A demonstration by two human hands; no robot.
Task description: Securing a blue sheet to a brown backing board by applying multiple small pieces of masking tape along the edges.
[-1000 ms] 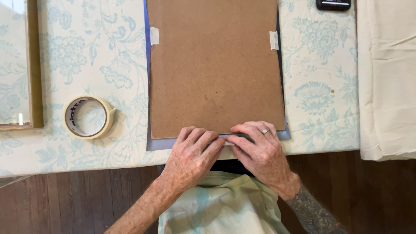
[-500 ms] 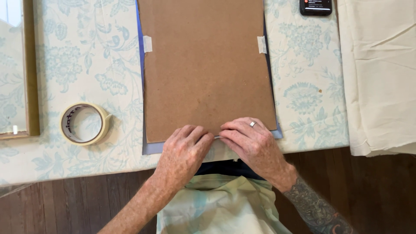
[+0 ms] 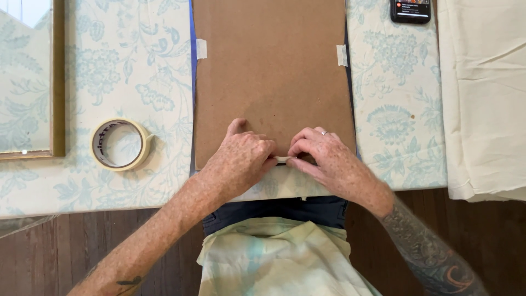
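A brown backing board [image 3: 274, 77] lies on a blue sheet [image 3: 192, 82] on the floral tablecloth [image 3: 126, 71]. Small strips of pale tape hold its left edge [image 3: 201, 49] and right edge [image 3: 342, 55]. My left hand [image 3: 239, 159] and my right hand [image 3: 327, 159] meet at the board's near edge. Their fingertips pinch and press a short strip of pale tape [image 3: 285, 159] there. A ring is on my right hand.
A roll of masking tape [image 3: 117, 144] lies left of the board. A wooden picture frame with glass [image 3: 30, 82] is at far left. A phone [image 3: 410, 10] rests at the top right, and folded cream cloth [image 3: 485, 93] at right. The table's near edge runs just below my hands.
The view has shifted, so the board sits further left and lower. Both hands have slid up onto the board's near edge, fingertips closer together on the tape strip.
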